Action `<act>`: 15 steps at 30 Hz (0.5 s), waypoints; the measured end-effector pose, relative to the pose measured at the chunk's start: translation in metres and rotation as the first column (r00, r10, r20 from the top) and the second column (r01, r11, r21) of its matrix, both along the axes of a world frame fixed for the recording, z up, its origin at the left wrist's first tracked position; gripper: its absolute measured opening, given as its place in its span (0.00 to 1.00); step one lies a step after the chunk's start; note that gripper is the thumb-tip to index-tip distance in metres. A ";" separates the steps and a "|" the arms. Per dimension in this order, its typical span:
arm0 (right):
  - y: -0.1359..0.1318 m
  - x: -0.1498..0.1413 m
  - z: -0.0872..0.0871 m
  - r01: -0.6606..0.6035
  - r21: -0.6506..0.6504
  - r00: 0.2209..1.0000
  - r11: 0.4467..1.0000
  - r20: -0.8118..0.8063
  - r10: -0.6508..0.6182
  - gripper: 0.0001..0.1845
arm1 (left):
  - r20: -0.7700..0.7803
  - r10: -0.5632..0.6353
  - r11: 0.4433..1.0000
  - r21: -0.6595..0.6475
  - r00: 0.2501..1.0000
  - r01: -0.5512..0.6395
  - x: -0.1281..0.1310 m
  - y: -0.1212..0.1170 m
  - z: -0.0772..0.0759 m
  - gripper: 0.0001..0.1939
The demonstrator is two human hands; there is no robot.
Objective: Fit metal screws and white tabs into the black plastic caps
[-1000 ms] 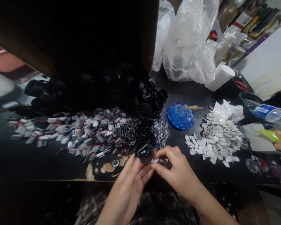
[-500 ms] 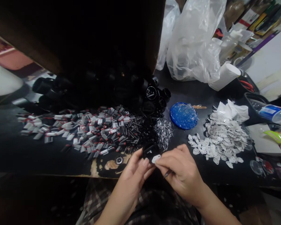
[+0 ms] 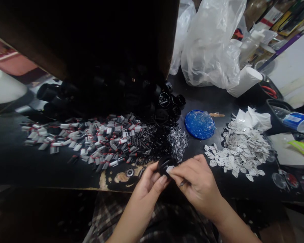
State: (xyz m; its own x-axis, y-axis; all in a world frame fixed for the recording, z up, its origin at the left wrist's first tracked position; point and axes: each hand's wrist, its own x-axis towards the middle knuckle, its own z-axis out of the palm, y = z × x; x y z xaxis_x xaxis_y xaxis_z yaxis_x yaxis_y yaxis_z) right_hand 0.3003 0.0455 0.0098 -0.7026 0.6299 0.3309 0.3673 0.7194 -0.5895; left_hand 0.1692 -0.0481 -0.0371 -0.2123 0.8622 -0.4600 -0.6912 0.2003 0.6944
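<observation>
Near the table's front edge my left hand [image 3: 151,185] is closed around a round black plastic housing [image 3: 164,163], its open side tilted up toward me. My right hand [image 3: 196,180] pinches a small white flat plate with holes [image 3: 170,168] between thumb and forefinger, at the housing's opening. A thin dark tool [image 3: 182,183] is tucked under the fingers of that same hand; its kind is hard to make out. To the right lies a heap of similar white plates [image 3: 248,145]. Just beyond the housing is a pile of small silvery metal pieces [image 3: 177,141].
Grey cylindrical parts with red ends [image 3: 91,138] spread across the left, beside dark springs [image 3: 144,138]. Black housings [image 3: 164,101] stand behind them. A blue round lid [image 3: 199,125] with plastic film, plastic bags [image 3: 210,44] and a bottle [image 3: 297,120] are to the right.
The white plate has come over the black housing's opening, and the housing has tilted slightly and shifted a little right. Both hands keep their grip.
</observation>
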 end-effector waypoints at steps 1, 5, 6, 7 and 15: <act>0.000 0.000 0.000 -0.007 0.002 1.000 1.000 0.001 0.007 0.06 | -0.011 -0.006 1.000 -0.001 1.000 0.006 0.000 0.000 0.000 0.14; -0.001 0.001 0.000 -0.008 0.026 1.000 1.000 0.007 0.008 0.07 | -0.036 -0.032 0.999 0.016 0.999 0.033 0.002 0.003 0.004 0.13; -0.003 0.001 0.000 -0.004 0.032 1.000 0.999 0.010 0.003 0.06 | -0.032 -0.023 0.999 0.021 0.999 0.024 0.003 0.004 0.005 0.13; -0.005 0.001 0.000 0.002 0.037 1.000 0.999 0.015 -0.003 0.06 | -0.027 -0.005 1.000 0.024 1.000 0.005 0.004 0.004 0.005 0.12; -0.023 -0.002 -0.001 0.120 0.015 0.993 0.993 0.016 -0.121 0.07 | -0.044 0.095 0.995 0.019 0.994 -0.095 0.010 0.012 0.004 0.06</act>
